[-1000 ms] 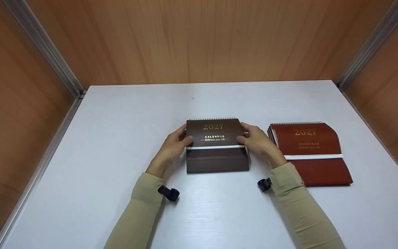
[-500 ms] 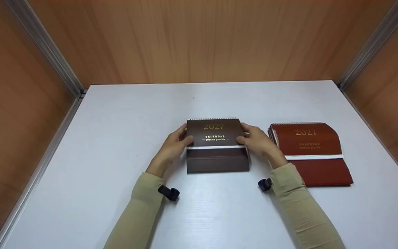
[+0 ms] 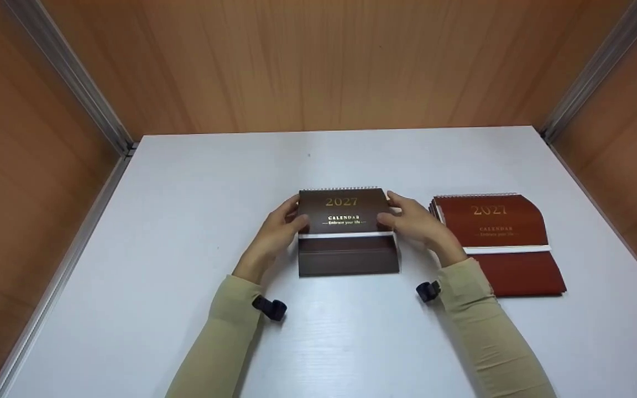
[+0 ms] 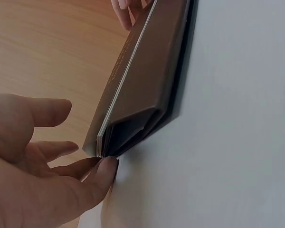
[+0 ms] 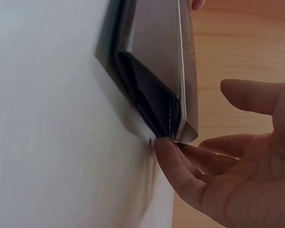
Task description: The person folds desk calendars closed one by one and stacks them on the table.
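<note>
A dark brown 2027 desk calendar with a spiral binding along its far edge stands propped on the table, a white strip across its lower front. At its left side, my left hand touches the edge with its fingertips; in the left wrist view the thumb is held away from the calendar. On the opposite side my right hand touches the edge likewise, its thumb apart from the cover in the right wrist view. Between the folded panels, the calendar's hollow end shows dark.
A red 2027 calendar with a white strip lies right of my right hand, partly behind the right forearm. The white table is bounded by wooden panels at the back and sides.
My right hand and forearm have shifted slightly to the right. The left hand and the brown calendar look unmoved.
</note>
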The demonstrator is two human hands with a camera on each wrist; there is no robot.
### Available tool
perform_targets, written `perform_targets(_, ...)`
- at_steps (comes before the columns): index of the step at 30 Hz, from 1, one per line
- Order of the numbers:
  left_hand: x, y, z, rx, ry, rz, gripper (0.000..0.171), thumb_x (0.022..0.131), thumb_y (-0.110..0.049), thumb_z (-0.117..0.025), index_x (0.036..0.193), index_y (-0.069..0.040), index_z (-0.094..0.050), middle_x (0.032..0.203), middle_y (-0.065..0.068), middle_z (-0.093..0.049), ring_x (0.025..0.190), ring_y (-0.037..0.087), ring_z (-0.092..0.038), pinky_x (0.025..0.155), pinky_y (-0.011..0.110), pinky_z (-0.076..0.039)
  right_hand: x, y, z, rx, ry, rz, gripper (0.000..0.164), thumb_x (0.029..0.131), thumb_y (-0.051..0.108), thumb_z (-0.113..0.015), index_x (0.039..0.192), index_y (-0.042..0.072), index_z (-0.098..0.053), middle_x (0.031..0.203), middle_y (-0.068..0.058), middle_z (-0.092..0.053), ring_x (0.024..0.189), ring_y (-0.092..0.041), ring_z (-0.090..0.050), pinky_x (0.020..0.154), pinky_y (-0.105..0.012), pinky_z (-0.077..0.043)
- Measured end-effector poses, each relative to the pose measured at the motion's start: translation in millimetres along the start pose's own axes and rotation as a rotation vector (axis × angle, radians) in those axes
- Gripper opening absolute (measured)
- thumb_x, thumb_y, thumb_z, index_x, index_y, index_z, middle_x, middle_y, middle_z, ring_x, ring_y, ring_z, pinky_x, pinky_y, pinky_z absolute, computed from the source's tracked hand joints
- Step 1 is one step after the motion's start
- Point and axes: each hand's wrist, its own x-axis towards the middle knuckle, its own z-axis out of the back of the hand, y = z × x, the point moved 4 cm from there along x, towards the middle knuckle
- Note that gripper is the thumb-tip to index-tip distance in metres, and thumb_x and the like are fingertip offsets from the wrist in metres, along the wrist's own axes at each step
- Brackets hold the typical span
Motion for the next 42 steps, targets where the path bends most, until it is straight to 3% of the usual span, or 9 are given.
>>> perform_targets(4, -3.6, -3.3, 4.8, 0.017, -0.003, -0.011, 0.068, 0.108, -0.026, -0.059, 0.169, -0.014, -0.03, 0.172, 0.019, -0.03, 0.155, 0.037, -0.037, 0.123, 0.054, -0.038, -5.9, 4.8, 7.1, 0.01, 0.0, 0.007, 0.079, 0.108, 0.024, -0.058, 0.169, -0.001, -0.014, 0.169, -0.027, -0.031, 0.149, -0.044, -0.044, 0.12, -0.056, -0.041)
perform_targets(8, -6.3, -7.7, 11.5, 0.078, -0.012, -0.039, 0.067, 0.108, -0.026, -0.058, 0.169, -0.014, -0.03, 0.172, 0.018, -0.029, 0.155, 0.04, -0.036, 0.122, 0.055, -0.039, -9.7, 14.7, 14.0, -0.054, -0.026, 0.035, 0.077, 0.108, 0.027, -0.058, 0.169, 0.001, -0.018, 0.169, -0.026, -0.031, 0.148, -0.044, -0.045, 0.119, -0.058, -0.042)
perform_targets(15, -5.9, -19.3, 18.1, 0.349, -0.032, -0.123, 0.067, 0.109, -0.025, -0.056, 0.168, -0.009, -0.029, 0.173, 0.021, -0.024, 0.16, 0.043, -0.021, 0.13, 0.057, -0.021, -7.2, 35.9, 20.6, -0.274, -0.039, 0.1, 0.076, 0.11, 0.028, -0.056, 0.168, -0.003, -0.019, 0.168, -0.031, -0.028, 0.153, -0.049, -0.033, 0.124, -0.062, -0.031)
perform_targets(19, -4.9, -27.5, 18.9, 0.465, -0.05, -0.148, 0.069, 0.108, -0.025, -0.057, 0.168, -0.009, -0.028, 0.174, 0.022, -0.019, 0.161, 0.045, -0.015, 0.13, 0.062, -0.017, -1.3, 50.3, 18.6, -0.371, -0.058, 0.127, 0.074, 0.11, 0.031, -0.055, 0.167, -0.002, -0.02, 0.17, -0.03, -0.026, 0.158, -0.047, -0.024, 0.128, -0.062, -0.023)
perform_targets(25, -0.8, -38.7, 16.8, 0.633, -0.078, -0.208, 0.073, 0.108, -0.027, -0.061, 0.169, -0.007, -0.027, 0.175, 0.025, -0.015, 0.161, 0.045, -0.013, 0.129, 0.065, -0.012, 6.4, 61.4, 7.0, -0.513, -0.092, 0.101, 0.074, 0.11, 0.041, -0.051, 0.169, 0.005, -0.024, 0.173, -0.024, -0.021, 0.159, -0.046, -0.024, 0.125, -0.064, -0.028)
perform_targets(32, 5.9, -43.4, 8.5, 0.77, -0.078, -0.248, 0.073, 0.111, -0.033, -0.054, 0.169, -0.005, -0.02, 0.175, 0.025, -0.01, 0.161, 0.047, -0.008, 0.129, 0.065, -0.005, 18.9, 55.4, -13.9, -0.61, -0.091, 0.111, 0.073, 0.111, 0.049, -0.041, 0.17, 0.009, -0.022, 0.176, -0.022, -0.013, 0.161, -0.045, -0.017, 0.126, -0.065, -0.026)
perform_targets(42, 14.1, -29.1, -20.2, 0.923, 0.013, -0.186, 0.07, 0.116, -0.043, -0.033, 0.172, -0.009, -0.007, 0.178, 0.019, 0.0, 0.164, 0.04, 0.0, 0.13, 0.063, 0.0, 31.3, 42.0, -32.5, -0.66, -0.095, 0.104, 0.075, 0.113, 0.051, -0.034, 0.172, 0.011, -0.008, 0.177, -0.022, -0.004, 0.161, -0.048, -0.008, 0.127, -0.066, -0.021)
